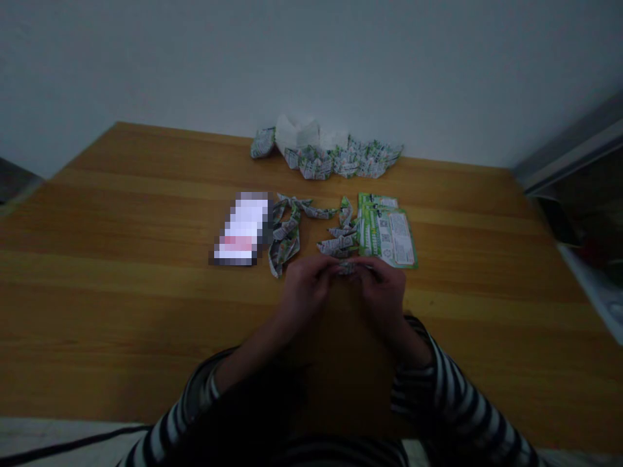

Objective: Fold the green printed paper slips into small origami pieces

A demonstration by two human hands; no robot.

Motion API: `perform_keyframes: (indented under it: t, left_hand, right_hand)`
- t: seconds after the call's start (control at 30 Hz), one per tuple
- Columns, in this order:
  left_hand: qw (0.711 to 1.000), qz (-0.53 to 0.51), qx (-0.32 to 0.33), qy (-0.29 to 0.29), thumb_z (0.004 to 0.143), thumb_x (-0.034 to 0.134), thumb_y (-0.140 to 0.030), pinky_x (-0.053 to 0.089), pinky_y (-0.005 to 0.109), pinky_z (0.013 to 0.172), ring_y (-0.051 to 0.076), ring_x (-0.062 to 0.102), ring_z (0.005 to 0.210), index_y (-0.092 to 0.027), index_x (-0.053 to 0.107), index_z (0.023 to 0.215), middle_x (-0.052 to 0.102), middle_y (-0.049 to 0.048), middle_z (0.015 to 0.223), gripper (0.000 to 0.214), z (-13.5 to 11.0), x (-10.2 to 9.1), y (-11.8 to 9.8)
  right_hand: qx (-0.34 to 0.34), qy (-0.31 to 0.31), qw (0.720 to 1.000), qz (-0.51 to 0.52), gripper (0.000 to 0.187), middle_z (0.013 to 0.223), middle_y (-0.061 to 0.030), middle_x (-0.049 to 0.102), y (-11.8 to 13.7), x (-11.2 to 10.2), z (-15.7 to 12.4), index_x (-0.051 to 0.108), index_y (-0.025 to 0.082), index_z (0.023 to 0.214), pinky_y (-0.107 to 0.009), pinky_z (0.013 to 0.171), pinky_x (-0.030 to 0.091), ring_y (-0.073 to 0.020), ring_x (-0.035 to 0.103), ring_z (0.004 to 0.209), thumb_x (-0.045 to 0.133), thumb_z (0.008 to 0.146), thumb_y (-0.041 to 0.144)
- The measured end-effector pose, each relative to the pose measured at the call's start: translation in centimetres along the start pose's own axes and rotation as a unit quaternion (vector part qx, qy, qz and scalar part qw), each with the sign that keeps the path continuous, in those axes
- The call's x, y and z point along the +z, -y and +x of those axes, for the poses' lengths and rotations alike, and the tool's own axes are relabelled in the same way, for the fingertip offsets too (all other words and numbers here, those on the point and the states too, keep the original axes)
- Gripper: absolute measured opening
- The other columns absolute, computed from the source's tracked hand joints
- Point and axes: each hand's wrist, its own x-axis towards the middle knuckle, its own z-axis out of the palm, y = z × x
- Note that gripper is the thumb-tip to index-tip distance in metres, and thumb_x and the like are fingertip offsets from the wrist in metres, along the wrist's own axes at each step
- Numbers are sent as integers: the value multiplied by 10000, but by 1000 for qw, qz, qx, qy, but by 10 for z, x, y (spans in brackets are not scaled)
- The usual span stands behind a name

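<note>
Behind the brown table (146,311) stands a plain wall (311,58). The left hand (305,282) and the right hand (384,288) are close together, and both pinch one small bit of paper (346,268). It is just on the near side of some loose folded pieces (338,245). Green printed sheets (387,237) lie by the right hand. A blurry phone (242,227) lies to the left. Folded paper shapes (316,163) sit in a row near the wall.

dark-and-white bands ring the left sleeve (171,421) and right sleeve (470,392) of a striped top (341,449); the right cuff (413,384) looks loose and bunched.
</note>
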Motion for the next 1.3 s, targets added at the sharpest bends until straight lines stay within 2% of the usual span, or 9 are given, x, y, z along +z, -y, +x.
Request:
perform_keyframes:
  t: [0.1, 0.2, 0.3, 0.43, 0.5, 0.63, 0.83, 1.13, 1.3]
  left_hand:
    - [999, 23, 24, -13, 866, 537, -31, 560, 256, 726, 168, 720, 811, -170, 717, 1044, 774, 54, 925, 289, -2, -1, 5]
    - [994, 38, 15, -97, 908, 460, -26, 570, 283, 852, 167, 715, 965, -190, 629, 1253, 747, 65, 1114, 417, -1, -6, 10]
    - [987, 76, 8, -138, 948, 442, -66, 488, 371, 1048, 196, 605, 1228, -208, 533, 1373, 629, 89, 1353, 457, 3, -11, 12]
    - [987, 114, 21, -109, 946, 512, -144, 338, 462, 1174, 247, 372, 1436, -220, 441, 1447, 437, 112, 1531, 511, 7, -11, 10]
    - [987, 112, 22, -117, 943, 534, -172, 343, 465, 1170, 251, 371, 1436, -231, 436, 1446, 435, 114, 1530, 515, 8, -10, 9]
    - [986, 98, 30, -134, 952, 524, -182, 404, 451, 1120, 241, 484, 1353, -232, 479, 1403, 537, 116, 1442, 456, 8, -9, 10]
    - [983, 95, 52, -151, 944, 516, -160, 446, 439, 1068, 242, 555, 1266, -207, 521, 1346, 613, 125, 1336, 405, 9, -9, 16]
    - [977, 103, 47, -183, 957, 456, -199, 480, 462, 1009, 269, 599, 1190, -176, 561, 1272, 650, 145, 1225, 332, 14, -9, 30]
    - [975, 95, 40, -196, 961, 438, -212, 464, 495, 1026, 279, 587, 1208, -163, 555, 1267, 639, 152, 1246, 331, 13, -11, 36]
  right_hand:
    - [-36, 1, 999, -29, 281, 1000, -36, 767, -1, -1, 1, 702, 234, 1113, -326, 775, 579, -176, 726, 835, 500, 935, 155]
    - [-52, -26, 997, -48, 373, 1195, -78, 712, -1, -2, 1, 577, 236, 1320, -403, 950, 529, -206, 675, 1075, 474, 965, 190]
    - [-51, -71, 994, -63, 385, 1230, -95, 682, -2, -6, 4, 545, 241, 1349, -441, 967, 511, -223, 630, 1141, 466, 974, 212]
    - [-89, -87, 986, -113, 343, 1215, -97, 670, -9, -20, 17, 595, 235, 1281, -452, 978, 483, -232, 599, 1141, 456, 969, 202]
    - [-113, -84, 978, -151, 310, 1200, -91, 671, -16, -29, 26, 629, 227, 1219, -467, 1009, 450, -239, 578, 1148, 457, 963, 201]
    - [-106, -85, 970, -204, 272, 1152, -107, 674, -34, -43, 37, 652, 192, 1141, -462, 982, 449, -254, 558, 1109, 461, 948, 203]
    - [-105, -70, 967, -220, 267, 1122, -116, 665, -50, -40, 39, 662, 170, 1095, -453, 985, 435, -259, 539, 1090, 453, 929, 175]
    - [-96, -91, 965, -227, 275, 1025, -116, 640, -45, -30, 35, 673, 181, 1070, -444, 903, 447, -269, 525, 995, 433, 938, 210]
    - [-116, -83, 967, -213, 252, 1016, -109, 639, -35, -26, 29, 657, 179, 1061, -407, 904, 459, -250, 555, 996, 434, 953, 218]
